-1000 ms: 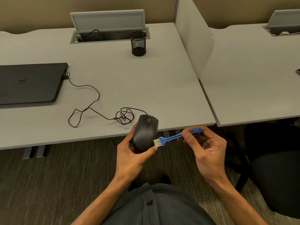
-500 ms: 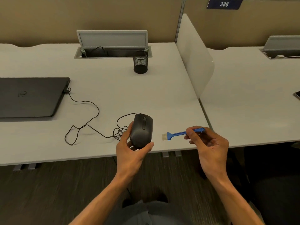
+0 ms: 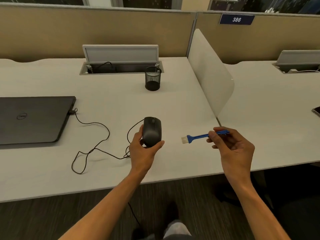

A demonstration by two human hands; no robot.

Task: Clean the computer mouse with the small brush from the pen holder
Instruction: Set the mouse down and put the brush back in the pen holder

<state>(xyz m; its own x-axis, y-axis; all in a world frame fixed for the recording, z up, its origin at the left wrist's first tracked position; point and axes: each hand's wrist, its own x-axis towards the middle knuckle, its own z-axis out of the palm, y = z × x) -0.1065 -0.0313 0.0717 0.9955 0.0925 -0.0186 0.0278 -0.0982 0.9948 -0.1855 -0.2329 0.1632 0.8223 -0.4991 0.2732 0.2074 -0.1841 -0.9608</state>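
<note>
left hand (image 3: 142, 151) grips smooth rounded mouse (image 3: 152, 131); right hand (image 3: 232, 149) pinches slim brush (image 3: 199, 136).

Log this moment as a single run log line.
left hand: holds mouse on desk | right hand: holds blue brush | brush off mouse | pen holder: upright

— Where does everything sit relative to the mouse (image 3: 152, 131)?
— It's on the table (image 3: 112, 101). The laptop (image 3: 32, 119) lies to its left, the pen holder (image 3: 153, 78) behind it, the cable tray (image 3: 121, 67) further back.
— And the brush (image 3: 199, 136)?
— Right of the mouse, apart from it. The cord (image 3: 93, 135) loops off leftward.
</note>
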